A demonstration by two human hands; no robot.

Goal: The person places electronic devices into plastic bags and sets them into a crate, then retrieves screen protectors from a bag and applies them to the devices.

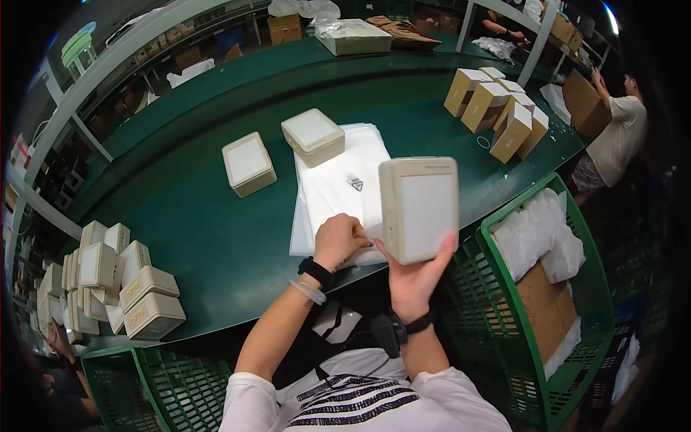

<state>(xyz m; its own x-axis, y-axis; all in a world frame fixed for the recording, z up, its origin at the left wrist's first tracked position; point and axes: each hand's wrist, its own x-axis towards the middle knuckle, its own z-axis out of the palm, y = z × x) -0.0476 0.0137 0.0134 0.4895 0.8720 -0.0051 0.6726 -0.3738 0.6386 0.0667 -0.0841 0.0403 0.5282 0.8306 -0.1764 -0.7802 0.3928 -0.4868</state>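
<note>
My right hand (pixel 416 279) grips the lower end of a cream box (pixel 426 209) with a white front panel, holding it upright above the table's near edge. A stack of white plastic bags (pixel 327 194) lies flat on the green table. My left hand (pixel 340 241) is closed in a pinch at the near edge of the bags, just left of the held box. One cream box (pixel 313 133) rests on the far end of the bag stack. Another cream box (pixel 248 164) sits on the table to its left.
Several cream boxes (pixel 155 302) are piled at the table's left end. Several tan and white cartons (pixel 489 104) stand at the far right. A green crate (pixel 601 302) with white-wrapped packages is on my right, another green crate (pixel 115 389) at lower left. A person (pixel 612 137) handles cardboard beyond.
</note>
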